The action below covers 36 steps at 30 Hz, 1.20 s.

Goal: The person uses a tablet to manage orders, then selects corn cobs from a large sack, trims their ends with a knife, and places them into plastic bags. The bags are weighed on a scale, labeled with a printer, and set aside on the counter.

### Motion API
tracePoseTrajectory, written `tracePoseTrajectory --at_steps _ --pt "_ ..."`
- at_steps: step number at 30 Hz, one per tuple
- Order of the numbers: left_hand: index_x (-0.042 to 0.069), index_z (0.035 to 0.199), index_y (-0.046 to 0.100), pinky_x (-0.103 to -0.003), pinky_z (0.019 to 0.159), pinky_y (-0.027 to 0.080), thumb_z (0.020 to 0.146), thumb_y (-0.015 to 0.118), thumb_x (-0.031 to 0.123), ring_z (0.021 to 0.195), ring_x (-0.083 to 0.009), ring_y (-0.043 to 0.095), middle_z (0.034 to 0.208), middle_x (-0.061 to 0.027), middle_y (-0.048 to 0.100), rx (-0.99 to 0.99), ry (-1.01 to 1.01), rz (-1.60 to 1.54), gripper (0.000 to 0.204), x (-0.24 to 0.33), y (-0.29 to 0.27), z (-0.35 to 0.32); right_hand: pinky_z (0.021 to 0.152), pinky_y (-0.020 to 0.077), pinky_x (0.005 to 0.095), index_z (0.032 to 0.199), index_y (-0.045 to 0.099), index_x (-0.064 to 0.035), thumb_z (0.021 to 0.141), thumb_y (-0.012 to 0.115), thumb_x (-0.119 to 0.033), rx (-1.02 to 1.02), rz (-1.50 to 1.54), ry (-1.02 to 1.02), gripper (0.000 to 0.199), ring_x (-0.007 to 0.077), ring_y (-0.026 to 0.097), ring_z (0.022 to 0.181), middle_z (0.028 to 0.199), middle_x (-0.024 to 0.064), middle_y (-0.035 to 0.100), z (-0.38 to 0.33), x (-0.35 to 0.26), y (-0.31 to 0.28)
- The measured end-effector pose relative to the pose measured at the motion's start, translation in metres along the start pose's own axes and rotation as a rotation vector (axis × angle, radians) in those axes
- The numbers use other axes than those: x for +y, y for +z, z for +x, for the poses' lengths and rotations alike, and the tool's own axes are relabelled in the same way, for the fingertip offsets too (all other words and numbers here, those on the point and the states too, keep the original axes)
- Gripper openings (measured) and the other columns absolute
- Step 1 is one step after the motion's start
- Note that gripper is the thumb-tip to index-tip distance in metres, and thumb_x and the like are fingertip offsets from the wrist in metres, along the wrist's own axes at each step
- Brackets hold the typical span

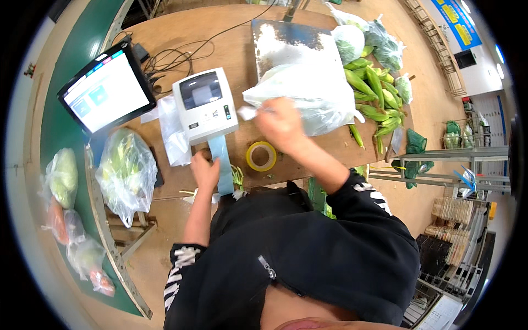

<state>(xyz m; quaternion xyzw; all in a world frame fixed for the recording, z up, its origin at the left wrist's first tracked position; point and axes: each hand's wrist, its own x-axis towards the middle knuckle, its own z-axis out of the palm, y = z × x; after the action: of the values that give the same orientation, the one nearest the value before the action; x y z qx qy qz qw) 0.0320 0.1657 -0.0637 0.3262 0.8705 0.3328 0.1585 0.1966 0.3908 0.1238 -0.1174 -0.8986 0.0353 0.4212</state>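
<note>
My left hand point(204, 172) is at the front edge of the white label printer point(205, 105). Its fingers are apart, with one fingertip against the pale blue label strip point(222, 165) hanging from the printer. Slightly blurred, my right hand point(280, 124) is closed on the gathered left end of a clear plastic bag point(324, 113). A small white piece point(247, 113) sticks out beside its fingers; I cannot tell whether it is bag or label. The bag rests on a worn metal plate point(300, 44), its contents hard to make out. A yellow tape roll point(261, 157) lies between my arms.
Left of the printer stands a lit touchscreen point(107, 88), with a bag of green vegetables point(127, 170) below it. Corn cobs in husks point(377, 88) and filled bags point(379, 41) crowd the table's right side, near a knife point(396, 140). Black cables point(179, 58) run behind the printer.
</note>
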Motion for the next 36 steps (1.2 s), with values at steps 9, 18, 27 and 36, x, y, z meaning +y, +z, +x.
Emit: tracePoseTrajectory --at_steps 9,18,27,36 --pt "0.002 0.121 0.060 -0.048 0.106 0.039 0.084 0.071 0.009 0.123 -0.0360 0.054 0.126 -0.0156 0.060 0.020 0.567 -0.130 0.039 0.141 -0.060 0.002 0.108 0.0415 0.0485 0.111 0.068 -0.0085 0.076 0.078 -0.009 -0.350 -0.511 0.165 0.036 0.0294 0.057 0.124 0.122 0.0097 0.064 -0.050 0.105 -0.091" --pt "0.003 0.127 0.064 -0.050 0.120 0.032 0.090 0.065 0.009 0.137 -0.0318 0.051 0.139 -0.0133 0.061 -0.108 0.951 -0.170 0.038 0.262 -0.030 0.037 0.121 0.0254 0.0550 0.149 0.048 -0.0095 0.086 0.078 -0.037 -0.455 -0.490 0.308 0.075 0.0370 0.035 0.149 0.155 0.0199 0.044 -0.052 0.092 -0.102" --pt "0.007 0.157 0.039 -0.054 0.127 0.013 0.100 0.051 0.055 0.155 -0.0223 0.025 0.166 -0.0087 0.032 -0.149 1.122 0.358 0.076 0.306 0.062 0.099 0.118 0.0269 0.0563 0.147 0.048 -0.0027 0.084 0.077 -0.049 -0.446 -0.457 0.491 0.083 0.0324 0.048 0.137 0.143 0.0171 0.054 -0.090 0.125 -0.126" --pt "0.015 0.154 0.047 -0.063 0.124 0.009 0.094 0.064 0.049 0.155 -0.0372 0.023 0.164 -0.0233 0.030 -0.119 0.959 0.280 0.071 0.301 0.038 0.074 0.052 0.0422 0.0377 0.082 0.052 -0.0025 0.076 0.092 -0.031 -0.074 0.060 0.684 0.049 0.0238 0.045 0.055 0.061 0.0144 0.050 -0.063 0.130 -0.102"
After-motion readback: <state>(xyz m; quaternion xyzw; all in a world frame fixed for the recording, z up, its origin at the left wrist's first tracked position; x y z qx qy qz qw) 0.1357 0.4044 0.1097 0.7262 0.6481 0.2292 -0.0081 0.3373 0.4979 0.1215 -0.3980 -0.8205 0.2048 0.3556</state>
